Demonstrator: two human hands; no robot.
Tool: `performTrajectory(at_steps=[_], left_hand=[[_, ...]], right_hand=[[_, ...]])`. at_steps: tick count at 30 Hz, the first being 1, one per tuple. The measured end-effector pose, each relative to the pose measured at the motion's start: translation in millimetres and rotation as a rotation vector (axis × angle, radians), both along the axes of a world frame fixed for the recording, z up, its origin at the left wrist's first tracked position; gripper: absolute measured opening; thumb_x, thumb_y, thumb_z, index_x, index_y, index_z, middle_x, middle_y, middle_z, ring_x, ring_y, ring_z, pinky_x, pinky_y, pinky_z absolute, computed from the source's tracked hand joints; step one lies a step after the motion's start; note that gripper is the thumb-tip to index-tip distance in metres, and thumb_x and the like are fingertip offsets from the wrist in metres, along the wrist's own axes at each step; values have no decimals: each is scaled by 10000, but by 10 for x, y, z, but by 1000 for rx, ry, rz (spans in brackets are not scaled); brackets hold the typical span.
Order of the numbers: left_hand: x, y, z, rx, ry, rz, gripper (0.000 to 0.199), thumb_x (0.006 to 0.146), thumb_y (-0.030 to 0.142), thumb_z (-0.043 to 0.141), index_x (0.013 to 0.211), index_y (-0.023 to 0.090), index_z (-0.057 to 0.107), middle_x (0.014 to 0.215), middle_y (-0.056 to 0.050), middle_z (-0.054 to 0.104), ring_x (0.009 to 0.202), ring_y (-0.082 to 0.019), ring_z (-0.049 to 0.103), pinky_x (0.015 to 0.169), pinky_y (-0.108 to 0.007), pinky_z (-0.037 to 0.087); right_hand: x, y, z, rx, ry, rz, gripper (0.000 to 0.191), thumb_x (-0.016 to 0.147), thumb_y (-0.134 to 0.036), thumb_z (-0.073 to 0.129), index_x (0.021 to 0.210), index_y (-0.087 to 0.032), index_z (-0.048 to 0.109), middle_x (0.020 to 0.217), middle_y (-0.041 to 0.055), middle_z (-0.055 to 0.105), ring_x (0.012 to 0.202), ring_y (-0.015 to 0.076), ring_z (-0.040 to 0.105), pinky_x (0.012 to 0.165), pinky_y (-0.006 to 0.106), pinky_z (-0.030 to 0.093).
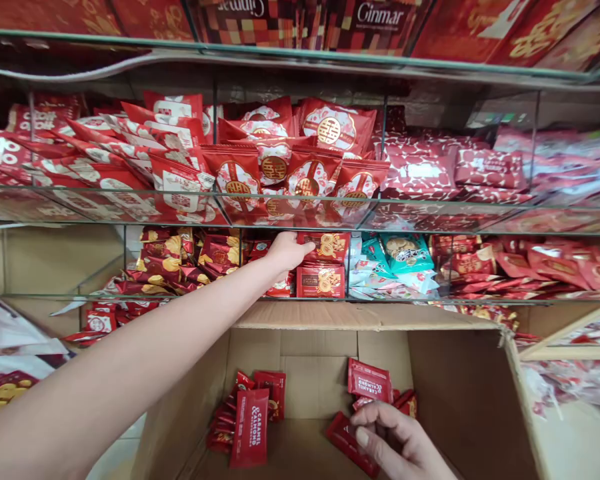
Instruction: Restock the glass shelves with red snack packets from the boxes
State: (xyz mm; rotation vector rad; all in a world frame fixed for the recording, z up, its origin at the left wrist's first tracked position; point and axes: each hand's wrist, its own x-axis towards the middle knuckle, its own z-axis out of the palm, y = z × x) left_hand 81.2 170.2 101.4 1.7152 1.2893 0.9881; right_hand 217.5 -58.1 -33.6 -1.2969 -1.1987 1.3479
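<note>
At lower right, the right hand [403,440] curls over a red sachet [343,440] inside the cardboard box [463,393], while beyond, near frame centre, the left hand [286,253] touches a cookie-printed packet [331,247], neither grip being certain.

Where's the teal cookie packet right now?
In the head view, the teal packet is right of centre on the shelf above the box, right of the red packets by the left hand.

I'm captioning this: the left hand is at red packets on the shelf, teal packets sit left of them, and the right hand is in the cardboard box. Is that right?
Not quite: the head view shows the teal packets right of the red packets. The left hand and right hand are as you say.
</note>
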Motion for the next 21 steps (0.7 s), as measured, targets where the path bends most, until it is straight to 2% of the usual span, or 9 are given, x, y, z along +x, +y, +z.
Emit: performTrajectory(at_steps=[5, 7, 10, 14, 16, 19, 21], left_hand=[[64, 71, -17, 125, 259, 136, 268, 689, 298, 578, 889, 119, 568, 988, -148, 610, 929, -280, 561, 819, -377, 403], [100, 32, -11, 161, 359, 195, 352, 684, 293, 579, 971, 98, 520, 1080, -193, 541, 1013, -323, 503, 859, -413, 365], [149, -25, -9, 218, 464, 251, 515, 689, 262, 564, 1138, 87, 380, 1218, -219, 398, 1150, -332, 372, 934, -401, 300], [178, -51, -27, 252, 537, 245, 558, 690, 318, 546, 1164, 102, 345, 1200, -193, 410, 1183, -306, 327, 972, -355, 264], [194, -48, -45, 257, 557, 231, 687, 643, 429, 579, 1174, 75, 324, 1212, -213, 393, 1190, -318, 307, 971, -362, 264], [241, -16, -80, 226, 584, 188, 976, 544, 550, 622, 1246, 18, 200, 1291, -271, 273, 1222, -344, 237, 974, -387, 252], [287, 31, -97, 190, 589, 159, 992, 569, 541, 614, 1275, 15, 156, 1324, -279, 225, 1240, -333, 211, 981, -374, 237]], right_hand=[[110, -5, -158, -53, -20, 68, 273, 737, -434, 531, 781, -166, 563, 613, -27, 452, 562, 103, 393, 543, 227, 336], [168, -18, -234, -71, -22, 96, 263, 752, -426, 516, 787, -167, 549, 627, -25, 447, 581, 108, 398, 564, 234, 342], [239, -51, -359, -101, -20, 111, 263, 757, -430, 509, 803, -172, 528, 645, -22, 459, 602, 113, 416, 586, 238, 351], [269, -93, -482, -147, -23, 116, 299, 742, -477, 501, 792, -182, 512, 631, -26, 471, 569, 108, 421, 544, 226, 346], [258, -105, -506, -152, -22, 104, 323, 722, -501, 510, 776, -182, 511, 614, -28, 467, 557, 108, 419, 533, 225, 342], [234, -109, -502, -165, -23, 95, 329, 708, -507, 521, 775, -186, 520, 613, -28, 464, 568, 113, 428, 538, 224, 344], [225, -109, -484, -171, -18, 109, 307, 717, -484, 524, 784, -185, 525, 633, -26, 465, 592, 114, 430, 555, 224, 346]])
